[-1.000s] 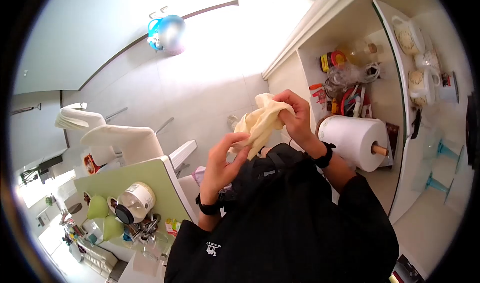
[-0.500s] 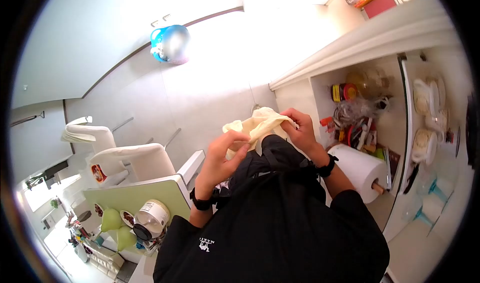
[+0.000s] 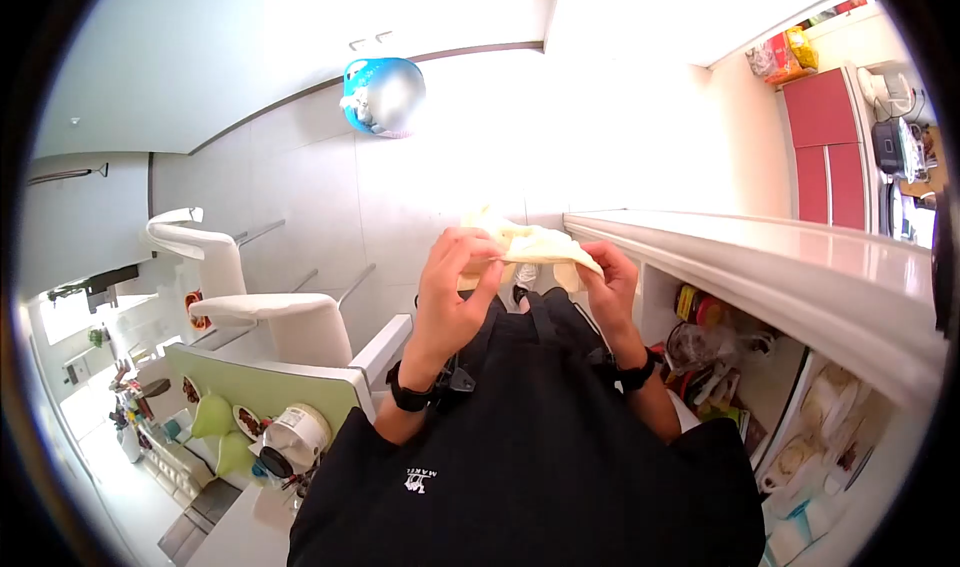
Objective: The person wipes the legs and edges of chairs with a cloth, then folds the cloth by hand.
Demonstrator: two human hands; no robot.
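Note:
A pale yellow cloth [image 3: 535,245] is stretched between my two hands in front of my body. My left hand [image 3: 455,287] pinches its left end between thumb and fingers. At the other end, my right hand [image 3: 612,285] grips the cloth's edge. The upper part of the cloth is washed out by bright light, and some of it hangs below the held edge. Both wrists wear black bands.
White chairs [image 3: 290,322] and a green-topped table [image 3: 330,385] with jars are on the left. An open cabinet [image 3: 655,302] with stored items is on the right. A blue basket [image 3: 362,117] stands on the floor; red cupboards [image 3: 822,112] are at the upper right.
The view has turned, bringing the red cupboards in and moving the cabinet lower right. The cloth, bunched up before, is now drawn out between my hands, which are farther apart.

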